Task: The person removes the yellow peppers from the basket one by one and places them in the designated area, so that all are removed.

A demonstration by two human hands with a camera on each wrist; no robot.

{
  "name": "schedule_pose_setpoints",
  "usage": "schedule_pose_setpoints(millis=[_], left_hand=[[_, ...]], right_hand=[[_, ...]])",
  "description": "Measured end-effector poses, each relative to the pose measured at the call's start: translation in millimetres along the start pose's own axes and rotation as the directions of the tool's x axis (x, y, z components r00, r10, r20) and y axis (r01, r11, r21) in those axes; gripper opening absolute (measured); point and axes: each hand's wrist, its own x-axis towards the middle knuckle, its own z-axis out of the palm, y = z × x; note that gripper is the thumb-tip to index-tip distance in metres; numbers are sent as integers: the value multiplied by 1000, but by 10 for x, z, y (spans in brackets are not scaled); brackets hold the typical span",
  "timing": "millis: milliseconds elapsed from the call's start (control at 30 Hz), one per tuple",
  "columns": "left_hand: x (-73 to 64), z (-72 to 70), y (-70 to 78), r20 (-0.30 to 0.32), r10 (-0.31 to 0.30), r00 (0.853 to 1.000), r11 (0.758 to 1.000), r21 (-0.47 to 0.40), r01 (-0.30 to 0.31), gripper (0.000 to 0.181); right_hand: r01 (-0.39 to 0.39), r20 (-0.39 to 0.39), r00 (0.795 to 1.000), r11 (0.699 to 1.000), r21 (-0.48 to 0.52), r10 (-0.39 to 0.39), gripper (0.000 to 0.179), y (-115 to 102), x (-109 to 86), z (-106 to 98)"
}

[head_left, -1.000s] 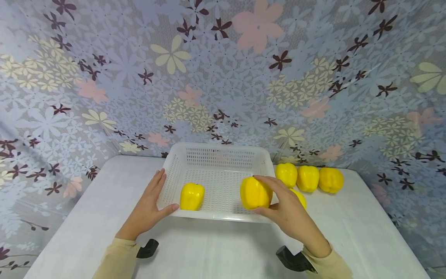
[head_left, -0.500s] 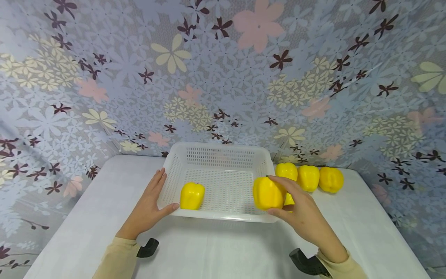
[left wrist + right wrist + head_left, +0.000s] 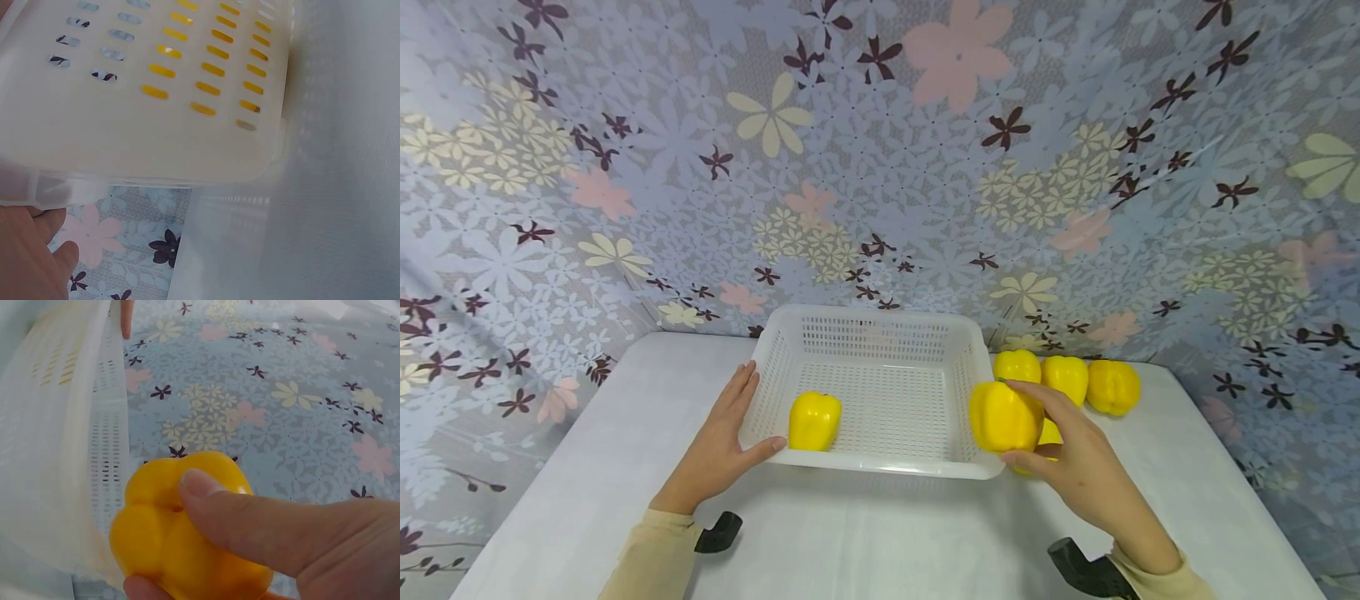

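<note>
A yellow bell pepper [image 3: 1006, 418] is gripped between the thumb and fingers of my right hand [image 3: 1086, 471], over the right rim of a white perforated plastic basket [image 3: 880, 463]. In the right wrist view my thumb presses on the lobed end of this pepper [image 3: 150, 534]. My left hand [image 3: 718, 446] rests against the basket's left front corner, fingers extended along the left wall and thumb on the front rim. Inside the basket, near that corner, sits another yellow bell pepper [image 3: 814, 421]. Its yellow shows through the slots of the basket wall [image 3: 125, 144] in the left wrist view.
Right of the basket, yellow bell peppers [image 3: 1066, 379] stand in a row at the back of the white table [image 3: 880, 542]. One more pepper [image 3: 1049, 433] is mostly hidden behind my right hand. A flower-patterned cloth [image 3: 880, 167] hangs behind the table.
My right hand has carried its bell pepper rightward, from above the basket's inside to over its right rim. My left hand and the basket have stayed put.
</note>
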Motion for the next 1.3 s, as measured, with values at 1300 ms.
schedule_pose_setpoints(millis=[1300], left_hand=[[-9,-4,26,0,8,1000,1000,2,-8,102]], right_hand=[[-72,-67,996,992,-103,65,89,424,-200,-332]])
